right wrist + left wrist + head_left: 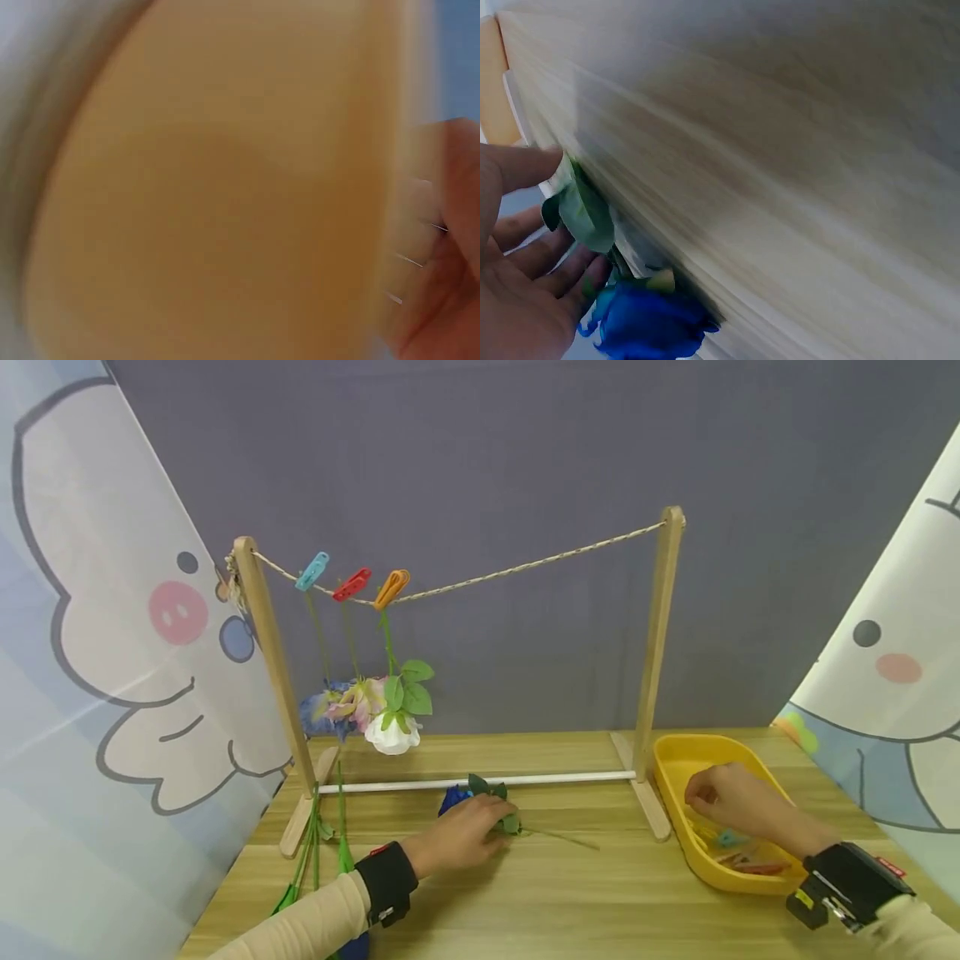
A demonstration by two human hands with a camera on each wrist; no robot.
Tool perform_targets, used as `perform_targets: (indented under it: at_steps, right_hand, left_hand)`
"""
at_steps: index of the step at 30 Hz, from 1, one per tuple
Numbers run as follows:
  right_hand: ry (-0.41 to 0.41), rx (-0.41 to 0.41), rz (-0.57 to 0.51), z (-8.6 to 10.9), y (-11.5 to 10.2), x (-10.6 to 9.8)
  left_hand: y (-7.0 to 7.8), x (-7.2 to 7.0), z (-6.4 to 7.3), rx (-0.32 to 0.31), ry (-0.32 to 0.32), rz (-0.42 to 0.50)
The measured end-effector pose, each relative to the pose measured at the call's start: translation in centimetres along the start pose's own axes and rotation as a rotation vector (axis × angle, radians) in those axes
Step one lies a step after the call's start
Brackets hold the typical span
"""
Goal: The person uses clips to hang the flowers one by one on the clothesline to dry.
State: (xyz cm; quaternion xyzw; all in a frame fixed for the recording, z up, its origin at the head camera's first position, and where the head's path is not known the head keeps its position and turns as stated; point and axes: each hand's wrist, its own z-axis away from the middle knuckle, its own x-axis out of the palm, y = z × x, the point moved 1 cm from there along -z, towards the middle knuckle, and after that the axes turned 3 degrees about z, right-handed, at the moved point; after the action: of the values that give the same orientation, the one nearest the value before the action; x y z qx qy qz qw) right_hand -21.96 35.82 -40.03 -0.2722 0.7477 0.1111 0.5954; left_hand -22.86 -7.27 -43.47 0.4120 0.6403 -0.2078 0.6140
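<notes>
A blue rose (453, 799) with green leaves lies on the table near the white rod. My left hand (463, 837) is over its stem; in the left wrist view the thumb touches a leaf (586, 214) while the other fingers spread loosely behind the stem. The blue bloom (652, 319) sits just below those fingers. Over the yellow basket (678, 760) hovers my right hand (731, 797), fingers loosely bent, with nothing visible in them. Clothespins (750, 860) lie in the basket beneath it. The right wrist view is blurred and mostly filled by the basket wall (217, 225).
A rope (517, 568) hangs between two wooden posts (654, 643). On it, blue, red and orange clothespins (392, 588) hold flowers upside down, among them a white rose (393, 735). More stems (309, 847) lie at the left. A white rod (555, 778) joins the stand's feet.
</notes>
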Motion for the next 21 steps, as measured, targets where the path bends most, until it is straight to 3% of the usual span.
perform_targets:
  at_steps: [7,13,18,21]
  right_hand:
    - [-0.121,0.107,-0.090,1.3,0.8,1.0]
    - [-0.180,0.178,-0.058,1.7,1.2,1.0]
    - [-0.209,0.166,-0.068,2.2,1.3,1.2]
    - [-0.184,0.132,-0.075,2.5,1.2,1.3]
  left_hand:
    - [0.1,0.7,0.5,0.076,-0.029,-0.117]
    - [0.5,0.6,0.7,0.115,-0.008,-0.234]
    - [0.9,0.2,0.8,0.123,-0.026,-0.317]
    - [0.9,0.2,0.9,0.143,-0.040,-0.369]
